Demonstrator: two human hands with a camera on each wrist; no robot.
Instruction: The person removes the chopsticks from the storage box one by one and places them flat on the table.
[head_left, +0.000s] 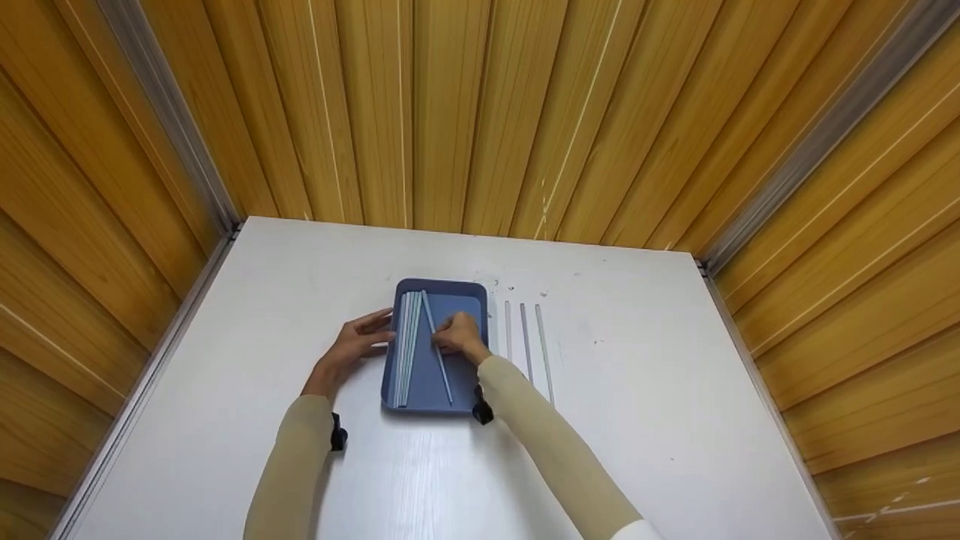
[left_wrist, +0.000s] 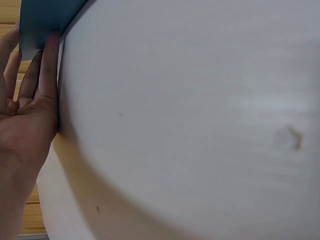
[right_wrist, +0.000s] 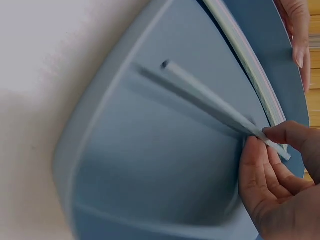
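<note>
A blue rectangular tray [head_left: 450, 390] lies on the table. Along its left side, several pale straws [head_left: 407, 349] lie side by side. My right hand [head_left: 459, 334] is over the tray and pinches one more pale straw [right_wrist: 210, 97] between thumb and fingers. That straw slants inside the tray, and its near end shows a dark opening in the right wrist view. Outside the tray, my left hand [head_left: 354, 345] touches the left wall with extended fingers. The left wrist view shows this hand [left_wrist: 30, 115] against the tray's side [left_wrist: 45, 22].
Three more straws [head_left: 524, 330] lie apart on the white table [head_left: 637, 375], right of the tray; my right forearm hides part of them. Wood-patterned walls [head_left: 450, 112] stand at the back and both sides. Small specks mark the table behind the tray.
</note>
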